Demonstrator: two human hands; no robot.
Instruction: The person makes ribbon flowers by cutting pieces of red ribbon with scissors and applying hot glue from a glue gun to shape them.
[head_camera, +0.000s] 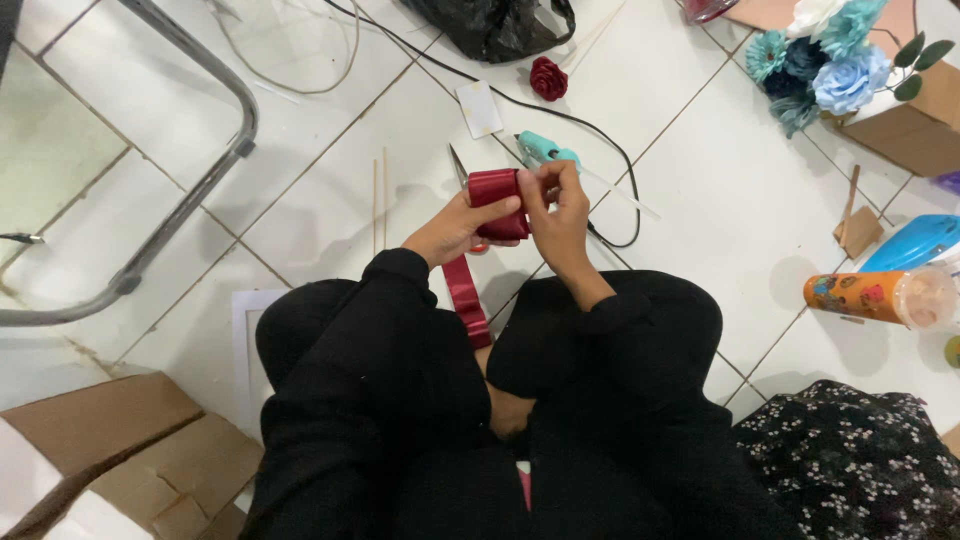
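Both hands met over the white tiled floor, working a dark red satin ribbon. The left hand pinched the folded part from below, thumb laid across its face, while the right hand closed fingertips on the upper edge. The fold was held just above the knees, and a loose tail hung down between the black sleeves. To fold well, I judged that each turn wanted an even width and a firm thumb, since satin slips (it looked glossy and smooth). Beyond lay a teal glue gun with its black cord, thin wooden sticks, and a finished red ribbon rose.
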